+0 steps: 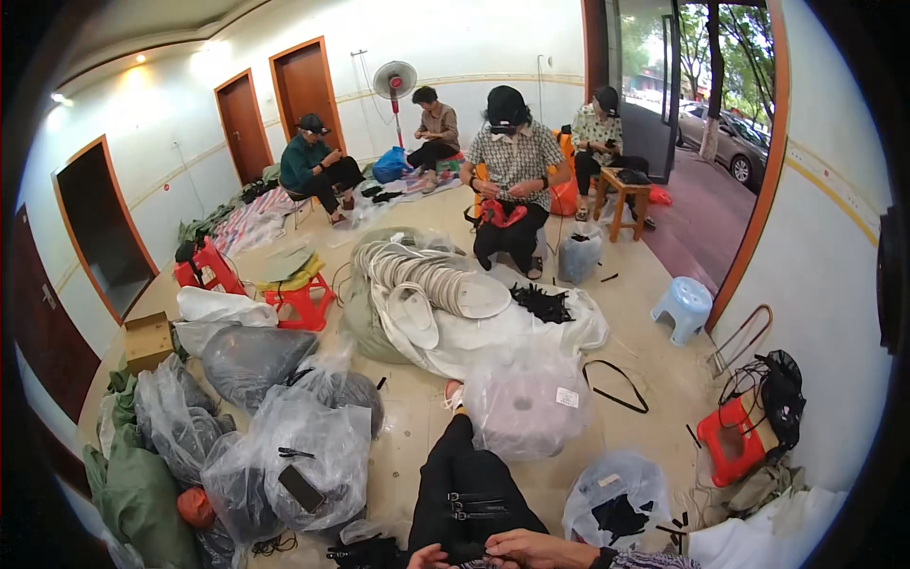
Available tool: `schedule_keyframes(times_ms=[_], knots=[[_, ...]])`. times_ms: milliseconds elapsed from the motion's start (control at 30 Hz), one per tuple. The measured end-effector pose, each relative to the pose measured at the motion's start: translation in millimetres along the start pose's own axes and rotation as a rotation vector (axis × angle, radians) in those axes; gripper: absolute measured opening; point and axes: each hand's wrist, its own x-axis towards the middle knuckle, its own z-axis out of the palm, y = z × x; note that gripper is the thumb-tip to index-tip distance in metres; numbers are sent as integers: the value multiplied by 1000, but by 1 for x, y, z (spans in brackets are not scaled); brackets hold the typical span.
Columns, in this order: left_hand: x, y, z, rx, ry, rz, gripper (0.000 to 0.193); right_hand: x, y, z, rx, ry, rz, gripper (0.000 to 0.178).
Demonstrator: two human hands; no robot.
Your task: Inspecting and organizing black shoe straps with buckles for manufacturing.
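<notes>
At the lower edge, my left hand and my right hand meet over my lap, both with fingers closed. Between them is a small black piece, perhaps strap or cloth; its exact kind is too small to tell. The picture's edge cuts off part of both hands. Just beyond them, several thin black straps with metal buckles lie across my dark trousers. A pile of black pieces is left of my lap. On the right, an open clear plastic bag holds more black strips.
A full plastic bag stands ahead of my feet. Bags on the left carry a phone. Pale looped pieces lie stacked on white sheeting mid-floor. A red stool and blue stool stand right. Several people sit working farther back.
</notes>
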Motion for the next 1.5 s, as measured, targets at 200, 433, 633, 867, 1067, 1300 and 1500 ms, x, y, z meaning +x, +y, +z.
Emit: schedule_keyframes(times_ms=[200,433,633,867,1067,1300,1500], knots=[[-11,61,16,-292,-255,-228,23,13,12,11,114,-70,-25,11],[-13,70,19,-242,-157,-189,15,19,17,14,86,-88,-19,14],[-11,63,16,-367,-211,-195,10,15,20,18,198,-135,32,15],[21,1,6,-308,-75,-82,14,35,21,24,-231,56,-454,19],[14,7,9,-242,-84,-17,16,33,24,12,143,36,-137,17],[11,7,15,-95,-75,196,16,37,26,2,224,2,-77,16],[12,0,20,-80,-108,205,17,35,38,-8,230,35,-144,8]])
